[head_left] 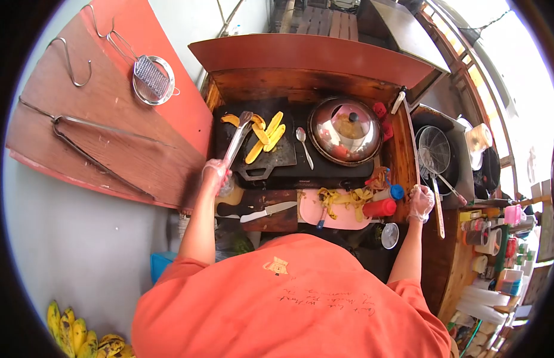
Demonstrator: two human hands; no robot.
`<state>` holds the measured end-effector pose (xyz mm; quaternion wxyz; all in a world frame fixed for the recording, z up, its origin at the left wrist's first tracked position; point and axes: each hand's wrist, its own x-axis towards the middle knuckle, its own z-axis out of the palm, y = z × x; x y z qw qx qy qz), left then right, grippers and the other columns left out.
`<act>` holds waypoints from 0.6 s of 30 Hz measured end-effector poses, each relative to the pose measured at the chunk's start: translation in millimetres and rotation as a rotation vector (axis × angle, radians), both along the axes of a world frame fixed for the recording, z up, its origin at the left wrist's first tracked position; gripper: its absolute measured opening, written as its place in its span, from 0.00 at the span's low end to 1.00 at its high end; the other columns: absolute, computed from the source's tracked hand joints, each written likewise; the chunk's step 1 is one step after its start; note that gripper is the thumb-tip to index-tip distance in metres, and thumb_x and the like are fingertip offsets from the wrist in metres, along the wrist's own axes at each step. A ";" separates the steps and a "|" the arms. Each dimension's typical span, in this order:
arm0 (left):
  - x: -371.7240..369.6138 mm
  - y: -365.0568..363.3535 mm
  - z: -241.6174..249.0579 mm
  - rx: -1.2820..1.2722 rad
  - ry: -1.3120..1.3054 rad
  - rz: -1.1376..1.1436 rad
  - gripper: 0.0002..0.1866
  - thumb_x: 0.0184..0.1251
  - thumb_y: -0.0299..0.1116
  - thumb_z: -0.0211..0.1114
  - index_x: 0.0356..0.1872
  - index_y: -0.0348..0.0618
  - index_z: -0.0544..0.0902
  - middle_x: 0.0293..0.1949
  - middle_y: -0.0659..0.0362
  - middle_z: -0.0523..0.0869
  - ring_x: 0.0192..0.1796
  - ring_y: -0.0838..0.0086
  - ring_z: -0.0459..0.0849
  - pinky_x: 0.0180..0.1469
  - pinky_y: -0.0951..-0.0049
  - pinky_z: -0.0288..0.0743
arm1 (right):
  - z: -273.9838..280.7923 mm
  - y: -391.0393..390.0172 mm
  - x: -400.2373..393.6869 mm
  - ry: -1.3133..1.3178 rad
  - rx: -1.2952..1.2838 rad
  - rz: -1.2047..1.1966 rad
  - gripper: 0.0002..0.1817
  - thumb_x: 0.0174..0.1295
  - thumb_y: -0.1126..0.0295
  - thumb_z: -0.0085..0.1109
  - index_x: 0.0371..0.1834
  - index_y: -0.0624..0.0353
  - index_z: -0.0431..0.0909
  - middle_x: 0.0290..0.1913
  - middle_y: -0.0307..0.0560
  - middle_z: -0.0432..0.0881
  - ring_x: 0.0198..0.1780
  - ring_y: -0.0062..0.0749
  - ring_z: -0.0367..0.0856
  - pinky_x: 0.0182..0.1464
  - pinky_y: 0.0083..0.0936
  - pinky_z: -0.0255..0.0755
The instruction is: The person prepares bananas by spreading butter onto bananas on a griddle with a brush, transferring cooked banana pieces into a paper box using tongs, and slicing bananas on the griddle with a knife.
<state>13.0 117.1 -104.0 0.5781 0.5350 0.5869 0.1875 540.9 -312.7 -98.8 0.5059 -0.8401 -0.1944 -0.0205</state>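
Note:
My left hand (pixel 214 173), in a clear plastic glove, is closed around the handle end of metal tongs (pixel 237 140). The tongs' far tips reach over a dark griddle plate (pixel 283 156), next to peeled banana pieces (pixel 266 136); some are yellow and some browned. On the right, my right hand (pixel 421 203), also gloved, is closed at the wooden side panel (pixel 406 143), and what its fingers hold is hidden. A spoon (pixel 304 147) lies between the griddle and a pan with a glass lid (pixel 346 128).
In front are a white-handled knife (pixel 268 212) on a dark board and a pink cutting board (pixel 312 215) with banana peels (pixel 342 200). Red (pixel 379 207) and blue-capped bottles stand beside them. A strainer (pixel 435 150) lies at right; bananas (pixel 74 331) sit lower left.

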 end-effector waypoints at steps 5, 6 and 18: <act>41.3 9.8 11.5 0.031 0.125 0.061 0.16 0.74 0.45 0.65 0.42 0.41 0.87 0.20 0.64 0.80 0.15 0.81 0.71 0.15 0.74 0.62 | -10.4 -4.3 7.1 -0.032 0.014 0.001 0.06 0.66 0.72 0.61 0.36 0.63 0.84 0.26 0.41 0.85 0.25 0.20 0.83 0.28 0.19 0.76; 41.8 7.5 14.1 0.030 0.125 0.062 0.16 0.74 0.45 0.65 0.42 0.41 0.87 0.20 0.64 0.80 0.15 0.81 0.71 0.15 0.74 0.62 | -10.5 -4.9 7.1 -0.025 0.024 0.011 0.06 0.66 0.72 0.61 0.36 0.63 0.84 0.26 0.41 0.85 0.25 0.20 0.83 0.28 0.20 0.76; 13.7 -11.8 10.2 0.117 0.257 0.088 0.16 0.76 0.46 0.61 0.51 0.47 0.88 0.20 0.59 0.80 0.17 0.69 0.75 0.21 0.66 0.68 | -0.9 -2.8 0.0 -0.013 -0.066 0.021 0.07 0.65 0.69 0.61 0.38 0.61 0.84 0.27 0.41 0.86 0.25 0.18 0.81 0.25 0.17 0.72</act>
